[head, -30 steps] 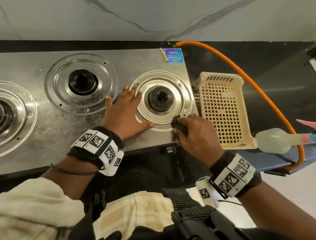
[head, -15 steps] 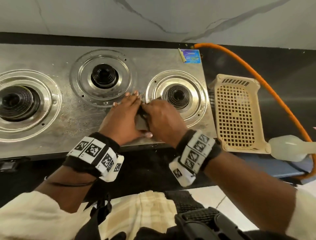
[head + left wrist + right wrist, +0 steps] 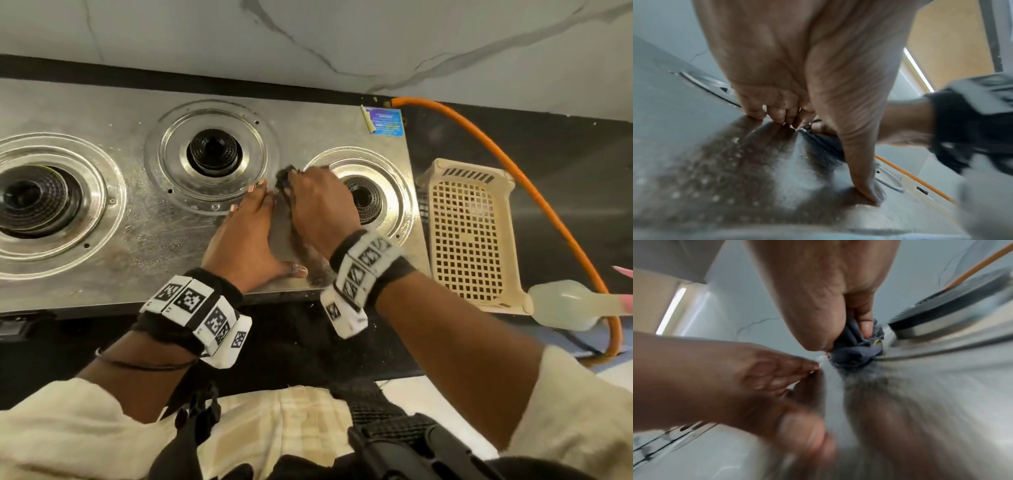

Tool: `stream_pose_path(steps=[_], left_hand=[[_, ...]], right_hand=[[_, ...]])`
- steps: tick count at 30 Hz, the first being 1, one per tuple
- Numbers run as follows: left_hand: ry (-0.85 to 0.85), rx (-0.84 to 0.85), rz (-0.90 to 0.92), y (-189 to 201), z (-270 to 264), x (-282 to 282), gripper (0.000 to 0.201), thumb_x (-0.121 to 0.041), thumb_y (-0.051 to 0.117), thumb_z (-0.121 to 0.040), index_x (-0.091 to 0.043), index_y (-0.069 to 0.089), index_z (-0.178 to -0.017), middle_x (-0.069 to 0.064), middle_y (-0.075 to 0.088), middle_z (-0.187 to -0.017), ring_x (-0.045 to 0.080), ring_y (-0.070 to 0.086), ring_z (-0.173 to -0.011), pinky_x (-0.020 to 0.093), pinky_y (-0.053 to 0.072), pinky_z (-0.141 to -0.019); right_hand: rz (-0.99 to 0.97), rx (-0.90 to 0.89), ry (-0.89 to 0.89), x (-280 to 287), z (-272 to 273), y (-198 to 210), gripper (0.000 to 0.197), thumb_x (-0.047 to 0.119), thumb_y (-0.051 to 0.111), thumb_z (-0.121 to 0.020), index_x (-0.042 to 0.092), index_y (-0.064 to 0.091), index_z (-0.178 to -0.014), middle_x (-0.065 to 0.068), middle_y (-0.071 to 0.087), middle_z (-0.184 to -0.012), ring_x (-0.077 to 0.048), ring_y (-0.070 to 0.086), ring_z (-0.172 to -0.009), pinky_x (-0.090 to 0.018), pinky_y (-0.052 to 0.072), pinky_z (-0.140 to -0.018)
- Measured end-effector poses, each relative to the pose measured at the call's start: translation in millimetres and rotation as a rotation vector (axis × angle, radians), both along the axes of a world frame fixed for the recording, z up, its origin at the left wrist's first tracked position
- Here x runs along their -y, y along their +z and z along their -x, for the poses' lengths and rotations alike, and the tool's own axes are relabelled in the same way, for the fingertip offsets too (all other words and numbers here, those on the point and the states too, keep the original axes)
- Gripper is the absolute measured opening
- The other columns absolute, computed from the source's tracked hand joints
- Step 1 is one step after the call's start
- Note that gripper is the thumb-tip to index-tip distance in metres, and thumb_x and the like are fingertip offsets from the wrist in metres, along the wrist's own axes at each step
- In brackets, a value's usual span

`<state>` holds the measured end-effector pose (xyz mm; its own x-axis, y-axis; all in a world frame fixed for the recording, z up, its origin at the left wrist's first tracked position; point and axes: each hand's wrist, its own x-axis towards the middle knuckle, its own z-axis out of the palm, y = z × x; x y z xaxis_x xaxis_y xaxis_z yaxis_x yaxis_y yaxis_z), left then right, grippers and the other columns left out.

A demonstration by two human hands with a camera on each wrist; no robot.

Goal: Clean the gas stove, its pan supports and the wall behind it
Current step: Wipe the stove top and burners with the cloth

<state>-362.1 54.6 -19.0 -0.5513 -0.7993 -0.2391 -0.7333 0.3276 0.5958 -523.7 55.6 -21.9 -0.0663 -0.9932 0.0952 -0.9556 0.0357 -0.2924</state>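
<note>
The steel gas stove (image 3: 137, 236) lies across the counter with three bare burners and no pan supports on it. My left hand (image 3: 248, 233) rests flat on the stove top between the middle burner (image 3: 214, 156) and the right burner (image 3: 364, 198), fingers straight. Just to its right, my right hand (image 3: 318, 202) grips a bunched dark blue-grey cloth (image 3: 855, 345) and presses it on the steel at the rim of the right burner ring. The cloth (image 3: 286, 176) peeks out past the knuckles. The marbled white wall (image 3: 308, 37) rises behind the stove.
A cream plastic basket (image 3: 469, 233) lies upside down right of the stove. An orange gas hose (image 3: 513, 178) curves from the stove's back corner round the basket. A translucent spray bottle (image 3: 565, 305) lies at the counter's front right. A blue sticker (image 3: 385, 125) marks the stove's back right corner.
My right hand has carried the cloth from the stove's front right edge leftward and away from me, to beside the left fingertips. The left hand has stayed flat on the steel.
</note>
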Motion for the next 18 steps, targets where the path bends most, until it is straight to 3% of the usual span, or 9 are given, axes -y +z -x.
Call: stream_pose_path(steps=[2, 4, 7, 10, 12, 18], left_hand=[[0.003, 0.016, 0.011, -2.8, -1.5, -0.1, 0.145, -0.075, 0.083, -0.050, -0.013, 0.019, -0.164, 0.007, 0.011, -0.174, 0.023, 0.013, -0.160, 0.047, 0.021, -0.129], [-0.007, 0.027, 0.049, -5.4, -1.2, -0.7, 0.135, -0.069, 0.080, -0.061, -0.006, 0.020, -0.164, 0.010, 0.011, -0.174, 0.023, 0.011, -0.161, 0.048, 0.021, -0.130], [-0.025, 0.061, 0.053, -4.8, -0.1, -0.2, 0.139, -0.071, 0.084, -0.062, -0.008, 0.016, -0.165, 0.006, 0.004, -0.175, 0.021, 0.004, -0.162, 0.049, 0.017, -0.130], [-0.093, 0.117, 0.059, -1.7, 2.5, 3.1, 0.143, -0.075, 0.085, -0.058, -0.014, 0.014, -0.166, 0.002, 0.001, -0.175, 0.019, 0.001, -0.162, 0.055, 0.014, -0.130], [-0.160, 0.149, 0.077, -0.3, 6.6, 5.5, 0.139, -0.076, 0.082, -0.062, -0.020, 0.011, -0.167, -0.003, -0.003, -0.176, 0.018, 0.000, -0.161, 0.062, 0.009, -0.127], [-0.296, 0.241, 0.090, 2.0, 27.2, 4.6, 0.115, -0.082, 0.067, -0.075, -0.038, 0.010, -0.165, -0.013, -0.012, -0.174, 0.013, -0.012, -0.160, 0.078, 0.002, -0.119]], right_hand=[[-0.040, -0.044, 0.043, -37.2, -6.9, 1.5, 0.023, 0.018, 0.059, -0.101, 0.005, 0.068, -0.118, -0.012, 0.066, -0.103, -0.029, 0.060, -0.094, -0.036, 0.052, -0.070], [-0.086, -0.076, 0.068, -76.1, -10.9, 6.0, 0.043, 0.019, 0.066, -0.095, 0.001, 0.062, -0.133, -0.014, 0.063, -0.113, -0.028, 0.057, -0.099, -0.038, 0.055, -0.079], [-0.146, -0.037, 0.075, -117.4, 1.0, 11.5, 0.049, 0.023, 0.060, -0.099, 0.002, 0.056, -0.143, -0.012, 0.061, -0.120, -0.024, 0.052, -0.100, -0.035, 0.053, -0.080], [-0.194, 0.021, 0.085, -141.0, 32.4, 16.4, 0.047, 0.026, 0.050, -0.103, 0.005, 0.057, -0.144, -0.009, 0.061, -0.127, -0.023, 0.052, -0.109, -0.034, 0.052, -0.089], [-0.177, 0.085, 0.075, -152.6, 59.2, 18.7, 0.042, 0.019, 0.055, -0.103, 0.005, 0.061, -0.142, -0.009, 0.064, -0.129, -0.022, 0.055, -0.112, -0.033, 0.050, -0.096], [-0.093, 0.213, -0.090, -149.3, 123.9, 19.0, 0.036, 0.017, 0.068, -0.100, 0.006, 0.069, -0.133, -0.007, 0.072, -0.123, -0.017, 0.067, -0.105, -0.040, 0.059, -0.093]])
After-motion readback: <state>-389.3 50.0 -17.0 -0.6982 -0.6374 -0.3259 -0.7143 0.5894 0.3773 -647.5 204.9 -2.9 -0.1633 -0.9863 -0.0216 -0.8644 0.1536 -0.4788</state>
